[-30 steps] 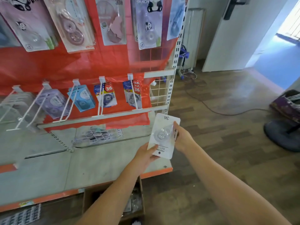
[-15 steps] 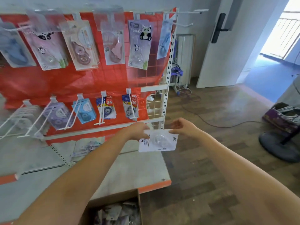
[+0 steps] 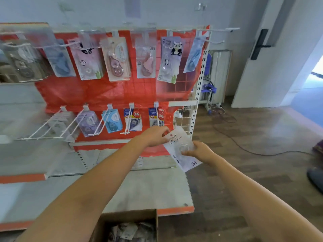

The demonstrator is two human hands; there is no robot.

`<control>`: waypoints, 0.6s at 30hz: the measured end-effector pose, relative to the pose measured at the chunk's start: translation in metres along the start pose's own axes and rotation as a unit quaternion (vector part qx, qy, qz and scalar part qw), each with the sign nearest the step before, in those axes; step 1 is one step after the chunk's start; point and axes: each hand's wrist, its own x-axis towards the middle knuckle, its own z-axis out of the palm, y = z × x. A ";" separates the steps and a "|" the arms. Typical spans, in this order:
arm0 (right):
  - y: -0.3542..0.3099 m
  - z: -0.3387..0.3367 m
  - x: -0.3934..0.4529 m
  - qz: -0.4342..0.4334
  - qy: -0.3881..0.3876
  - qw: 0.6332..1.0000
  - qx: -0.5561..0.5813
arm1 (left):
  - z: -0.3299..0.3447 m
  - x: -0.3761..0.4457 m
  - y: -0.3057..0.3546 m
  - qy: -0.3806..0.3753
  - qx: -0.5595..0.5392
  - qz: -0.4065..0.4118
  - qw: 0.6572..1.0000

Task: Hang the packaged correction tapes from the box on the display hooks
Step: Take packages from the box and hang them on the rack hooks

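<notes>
A shop: a display rack (image 3: 195, 95) hung with packaged correction tapes (image 3: 115, 59).

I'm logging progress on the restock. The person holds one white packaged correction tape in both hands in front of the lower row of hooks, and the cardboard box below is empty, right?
Not quite: the cardboard box is not empty; the head view shows more packets inside. The rest holds: left hand and right hand both hold the white packaged correction tape before the lower hooks.

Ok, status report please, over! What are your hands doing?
Left hand and right hand both grip one white packet, tilted. Lower-row hook just above, not yet threaded. Packs already hang there.
</notes>
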 end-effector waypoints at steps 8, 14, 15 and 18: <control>-0.044 0.018 0.027 -0.050 -0.004 0.987 0.150 | -0.038 -0.083 -0.080 0.081 0.117 -0.167 0.976; -0.109 0.085 0.034 -0.082 -0.069 0.966 0.234 | -0.051 -0.176 -0.132 0.130 0.170 -0.270 0.939; -0.121 0.100 0.034 -0.087 -0.078 0.963 0.241 | -0.053 -0.191 -0.141 0.141 0.171 -0.282 0.933; -0.158 0.147 0.028 -0.093 -0.100 0.960 0.243 | -0.059 -0.235 -0.166 0.164 0.180 -0.315 0.917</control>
